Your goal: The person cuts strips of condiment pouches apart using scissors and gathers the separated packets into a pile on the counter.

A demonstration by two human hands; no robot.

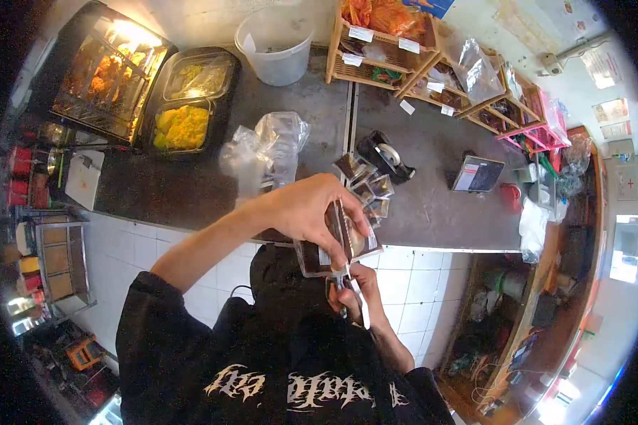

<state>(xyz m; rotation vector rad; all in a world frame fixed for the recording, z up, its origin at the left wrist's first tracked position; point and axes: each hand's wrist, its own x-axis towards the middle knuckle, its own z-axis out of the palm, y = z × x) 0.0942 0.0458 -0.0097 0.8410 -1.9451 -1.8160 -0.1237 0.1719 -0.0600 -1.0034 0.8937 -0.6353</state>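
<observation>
My left hand (pixel 308 212) reaches in over the counter's front edge, its fingers closed on a flat, clear-wrapped packet (pixel 319 259) with dark contents and a pale label. Just below it, my right hand (pixel 365 287) is wrapped round a metal tool (pixel 356 301) that looks like scissors, its upper end touching the packet near my left fingertips. The exact shape of the tool is partly hidden by my fingers. Several small dark packets (pixel 363 191) lie on the counter beyond my hands, beside a black tape dispenser (pixel 386 156).
Clear plastic bags (pixel 280 142) lie on the dark counter (pixel 418 184). Behind stand a white bucket (pixel 275 49), wooden racks (pixel 376 53) and a lit display case (pixel 110 78). Yellow food (pixel 181 127) fills a tray at left. A tablet (pixel 478 173) stands at right.
</observation>
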